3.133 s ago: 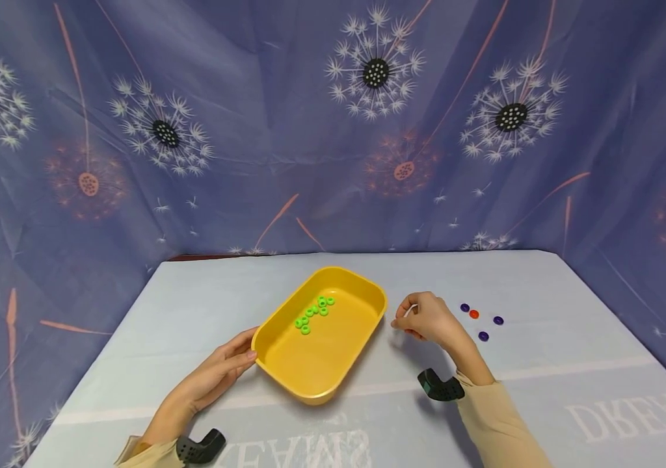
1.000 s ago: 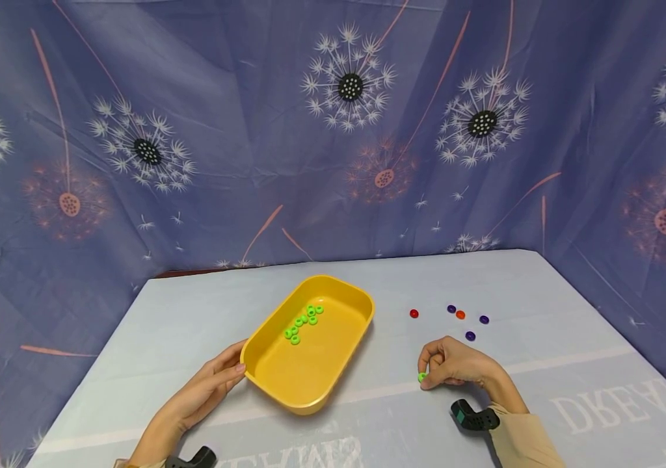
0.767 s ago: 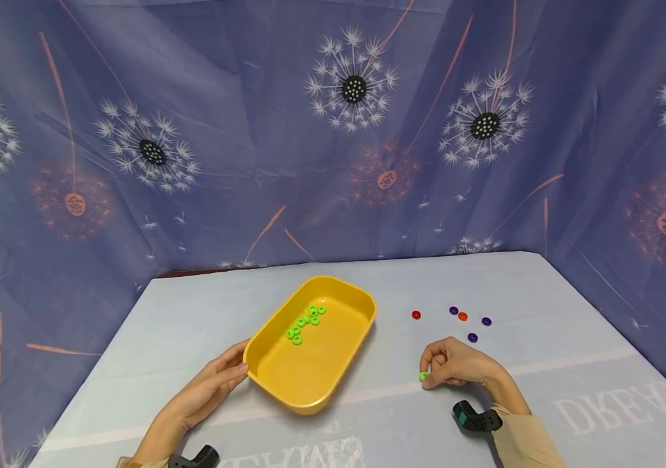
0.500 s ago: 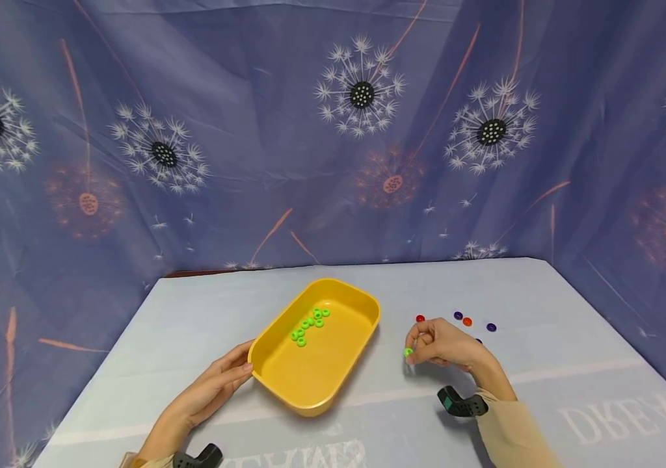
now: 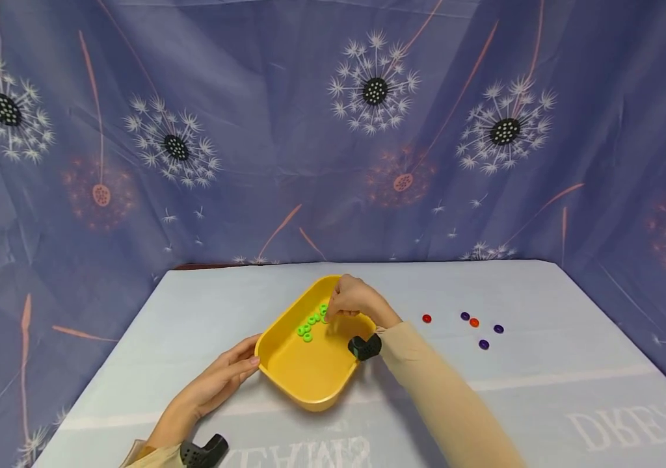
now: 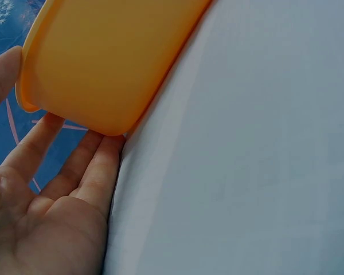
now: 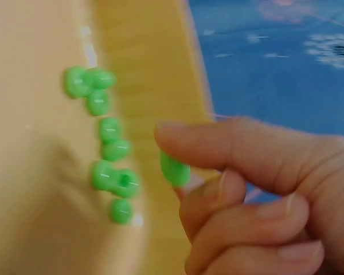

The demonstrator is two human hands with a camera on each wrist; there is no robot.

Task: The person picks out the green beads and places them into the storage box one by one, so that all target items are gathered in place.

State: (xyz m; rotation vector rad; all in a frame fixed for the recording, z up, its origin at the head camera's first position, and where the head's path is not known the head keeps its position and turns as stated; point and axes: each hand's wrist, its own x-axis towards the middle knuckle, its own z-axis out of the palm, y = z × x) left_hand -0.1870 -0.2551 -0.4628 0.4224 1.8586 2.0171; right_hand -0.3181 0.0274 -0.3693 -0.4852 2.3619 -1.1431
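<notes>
A yellow plastic tray (image 5: pixel 309 374) stands at an angle on the table, several green beads (image 5: pixel 307 328) lying in a loose line inside it. My left hand (image 5: pixel 218 380) holds the tray's near left corner; in the left wrist view the thumb is at the rim and the fingertips (image 6: pixel 106 152) lie against the outer wall. Over the tray, my right hand (image 5: pixel 356 298) reaches in from the right. It pinches one green bead (image 7: pixel 175 169) between thumb and index finger, above the other beads, and the remaining fingers are curled.
Right of the tray lie a red bead (image 5: pixel 426 318), an orange bead (image 5: pixel 474 322) and a few purple beads (image 5: pixel 484 344). A pale cloth covers the table (image 5: pixel 544 383). Behind it hangs a blue patterned curtain (image 5: pixel 286 130).
My right hand picked up a green bead from the table at the right and carried it left and away from me, over the tray. The red bead appeared on the table. My left hand stays at the tray.
</notes>
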